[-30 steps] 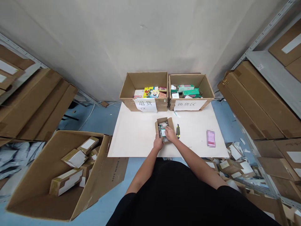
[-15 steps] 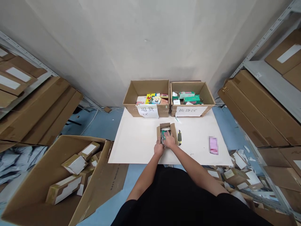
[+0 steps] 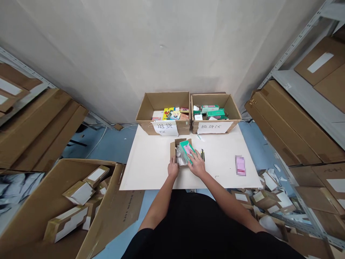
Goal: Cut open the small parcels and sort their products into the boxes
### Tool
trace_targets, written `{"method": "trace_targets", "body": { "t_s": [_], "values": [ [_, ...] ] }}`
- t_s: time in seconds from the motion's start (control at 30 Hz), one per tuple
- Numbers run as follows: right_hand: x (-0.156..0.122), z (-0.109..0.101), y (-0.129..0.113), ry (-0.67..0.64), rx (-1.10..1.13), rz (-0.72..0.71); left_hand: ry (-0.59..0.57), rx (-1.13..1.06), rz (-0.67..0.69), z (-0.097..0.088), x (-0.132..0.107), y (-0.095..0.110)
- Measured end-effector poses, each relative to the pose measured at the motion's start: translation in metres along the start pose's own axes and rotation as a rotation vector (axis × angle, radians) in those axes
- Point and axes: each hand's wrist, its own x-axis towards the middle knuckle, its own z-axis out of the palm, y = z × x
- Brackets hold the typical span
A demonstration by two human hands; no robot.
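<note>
On the white table point(image 3: 151, 169) stands a small open cardboard box point(image 3: 173, 149) with white packing paper point(image 3: 180, 157) inside. My left hand point(image 3: 173, 168) grips the box's near left edge. A green and white product box point(image 3: 185, 147) with a pink panel sits tilted at the carton's right side, raised above its rim. My right hand point(image 3: 197, 163) is closed on the green box's right side; its underside is hidden. Just right of that hand lies a black and yellow utility knife point(image 3: 202, 155).
Two labelled cartons stand at the table's back: the left carton point(image 3: 142, 123) holds colourful packs, the right carton point(image 3: 235, 120) green boxes. A pixelated pink item point(image 3: 240, 166) lies on the right. A large carton point(image 3: 107, 201) with parcels stands at lower left. Shelving flanks both sides.
My right hand has lifted the green box up out of the small carton and tilted it to the right. My left hand stays on the carton. The view has shifted slightly.
</note>
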Motion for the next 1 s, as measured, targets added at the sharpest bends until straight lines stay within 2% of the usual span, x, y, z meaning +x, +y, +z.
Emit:
{"method": "trace_targets", "body": {
  "t_s": [0.1, 0.23, 0.47, 0.6, 0.7, 0.77, 0.9, 1.0],
  "values": [
    [0.002, 0.004, 0.009, 0.056, 0.0, 0.032, 0.013, -0.009, -0.032, -0.013, -0.003, -0.018],
    [0.014, 0.025, 0.025, 0.072, -0.011, 0.109, 0.013, 0.003, -0.093, -0.03, -0.012, -0.055],
    [0.034, 0.085, 0.04, -0.193, -0.054, 0.225, -0.001, 0.049, -0.167, -0.051, -0.03, -0.132],
    [0.025, 0.117, 0.044, -0.229, -0.063, 0.269, -0.036, 0.009, -0.163, -0.054, -0.041, -0.159],
    [0.024, 0.128, 0.044, -0.169, -0.074, 0.336, 0.024, -0.021, -0.168, -0.049, -0.05, -0.161],
    [0.034, 0.131, 0.044, -0.124, -0.062, 0.41, 0.145, -0.043, -0.175, -0.044, -0.054, -0.153],
    [0.067, 0.135, 0.047, -0.166, 0.022, 0.556, 0.44, -0.118, -0.137, -0.036, -0.055, -0.119],
    [0.089, 0.139, 0.055, -0.237, 0.084, 0.652, 0.497, -0.183, 0.002, -0.038, -0.043, -0.089]
  ]
}}
